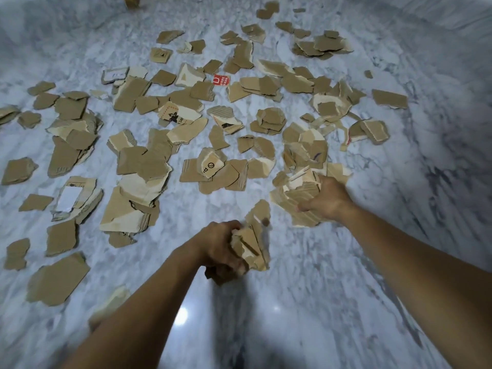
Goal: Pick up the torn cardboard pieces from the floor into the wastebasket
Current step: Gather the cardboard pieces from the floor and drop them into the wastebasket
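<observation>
Both hands loaded: our left hand (223, 243) is closed round a ragged wad of scraps (253, 243), seemingly clear of the floor (319, 288), and our right hand (328, 199) clutches a loose heap (298, 206) low against it. We judge slippage the main risk, since both bundles are fanned, uneven stacks whose edge pieces could slide out on the carry, and no wastebasket is in view. The torn cardboard pieces (143, 166) lie scattered wide across the floor ahead: brown and cream, jagged, corrugated, some printed, many overlapping in small piles
</observation>
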The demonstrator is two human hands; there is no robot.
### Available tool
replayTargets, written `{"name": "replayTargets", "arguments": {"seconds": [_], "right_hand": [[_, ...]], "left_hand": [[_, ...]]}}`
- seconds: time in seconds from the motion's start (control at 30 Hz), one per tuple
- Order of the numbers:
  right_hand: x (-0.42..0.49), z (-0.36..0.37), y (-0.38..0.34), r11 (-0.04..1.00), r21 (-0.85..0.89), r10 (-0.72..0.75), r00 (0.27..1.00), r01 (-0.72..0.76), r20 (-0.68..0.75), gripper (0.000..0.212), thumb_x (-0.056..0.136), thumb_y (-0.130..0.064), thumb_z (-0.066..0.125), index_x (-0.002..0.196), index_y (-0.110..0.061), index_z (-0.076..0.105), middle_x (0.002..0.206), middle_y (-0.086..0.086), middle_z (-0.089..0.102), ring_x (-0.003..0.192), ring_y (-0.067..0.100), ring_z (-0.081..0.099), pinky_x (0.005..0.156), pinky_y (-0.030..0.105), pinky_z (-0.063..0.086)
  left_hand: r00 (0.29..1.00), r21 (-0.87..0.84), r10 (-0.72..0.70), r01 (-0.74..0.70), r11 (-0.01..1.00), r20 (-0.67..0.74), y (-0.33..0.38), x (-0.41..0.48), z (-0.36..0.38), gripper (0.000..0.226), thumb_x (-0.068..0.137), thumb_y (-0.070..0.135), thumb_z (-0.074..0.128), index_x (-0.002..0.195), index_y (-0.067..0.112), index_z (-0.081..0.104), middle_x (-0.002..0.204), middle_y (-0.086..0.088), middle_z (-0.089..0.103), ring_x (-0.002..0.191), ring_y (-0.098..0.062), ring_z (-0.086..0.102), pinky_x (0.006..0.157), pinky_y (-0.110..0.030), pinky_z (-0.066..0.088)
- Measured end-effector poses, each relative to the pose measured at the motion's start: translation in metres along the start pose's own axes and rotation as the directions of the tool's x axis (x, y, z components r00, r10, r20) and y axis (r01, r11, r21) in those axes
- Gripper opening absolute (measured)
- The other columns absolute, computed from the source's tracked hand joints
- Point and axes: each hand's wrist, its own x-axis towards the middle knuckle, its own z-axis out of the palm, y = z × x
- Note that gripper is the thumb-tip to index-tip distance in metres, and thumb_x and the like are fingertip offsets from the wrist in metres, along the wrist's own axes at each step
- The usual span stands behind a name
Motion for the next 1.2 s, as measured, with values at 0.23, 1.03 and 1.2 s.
{"name": "replayTargets", "arguments": {"seconds": [0.23,1.03,1.2], "right_hand": [[0.002,-0.001,0.013,0.999,-0.035,-0.026,0.994,0.030,0.102,0.096,0.063,-0.023,0.096,0.144,-0.008,0.047,0.132,0.001,0.058,0.127,0.028,0.055,0.095,0.028,0.046],[0.005,0.096,-0.047,0.879,-0.407,-0.179,0.964,0.247,0.199,0.099,0.059,-0.042,0.095,0.140,-0.017,0.043,0.141,0.010,0.045,0.135,0.033,0.040,0.106,0.040,0.042],[0.010,0.099,-0.049,0.911,-0.369,-0.134,0.978,0.185,0.160,0.087,0.057,-0.035,0.098,0.128,-0.015,0.051,0.128,0.009,0.062,0.120,0.032,0.057,0.089,0.036,0.051]], "left_hand": [[0.991,0.327,0.037,0.006,0.945,-0.126,0.018,0.031,0.030,0.080,0.062,0.057,0.081,0.132,0.027,0.053,0.133,0.002,0.040,0.099,-0.028,0.063,0.089,-0.040,0.056],[0.911,-0.689,-0.351,0.113,0.716,-0.216,-0.065,-0.040,-0.027,0.048,0.065,0.013,0.093,0.103,0.013,0.064,0.079,-0.024,0.072,0.058,-0.047,0.069,0.051,-0.051,0.057],[0.898,-0.617,-0.336,0.097,0.781,-0.284,-0.068,-0.035,-0.020,0.043,0.063,0.020,0.094,0.097,0.020,0.067,0.082,-0.006,0.076,0.070,-0.027,0.075,0.051,-0.035,0.059]]}}
